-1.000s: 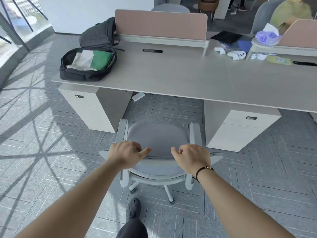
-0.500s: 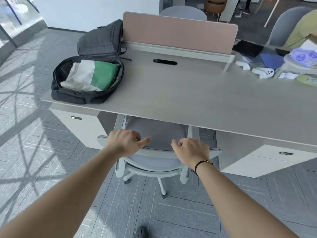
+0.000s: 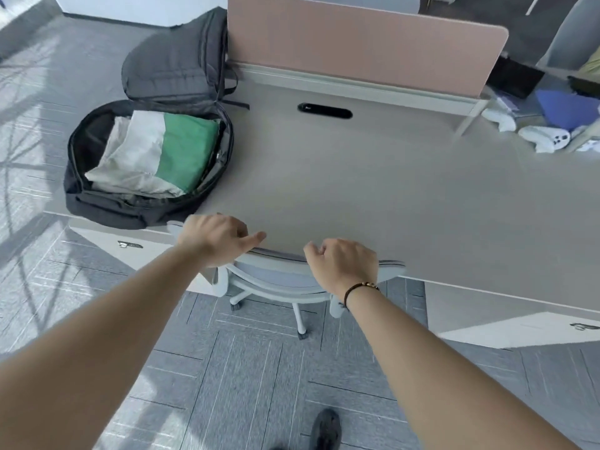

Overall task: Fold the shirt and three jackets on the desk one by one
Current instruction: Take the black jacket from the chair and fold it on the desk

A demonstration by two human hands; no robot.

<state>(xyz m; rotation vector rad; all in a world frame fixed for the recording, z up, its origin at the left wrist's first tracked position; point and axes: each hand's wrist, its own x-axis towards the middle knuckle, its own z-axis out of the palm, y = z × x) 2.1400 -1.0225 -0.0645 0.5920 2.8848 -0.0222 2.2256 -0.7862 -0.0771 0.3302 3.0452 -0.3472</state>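
Head view, looking down over both arms: the left hand (image 3: 214, 237) and the right hand (image 3: 344, 266) each have their fingers curled over the top edge of a grey office chair (image 3: 276, 274), gripping its backrest, and the chair sits tucked most of the way under the surface (image 3: 373, 190). The right wrist wears a dark bracelet (image 3: 360, 287).

Ahead and to the left of the left fingers, an open black backpack (image 3: 104, 203) lies at the corner of the surface. Inside it sits a bundle of clothes (image 3: 152, 157), pale cloth with a green piece beside it; how many garments, and whether shirt or jackets, I cannot tell. Straight ahead of both hands the surface is bare up to a pink divider panel (image 3: 357, 43). Far off to the right of the right fingers lie white game controllers (image 3: 545, 139).

By my reading the folding has not begun: nothing is spread out, and the clothes look still packed. Everything is left: taking the clothes out, laying each flat, folding shirt and three jackets in turn.
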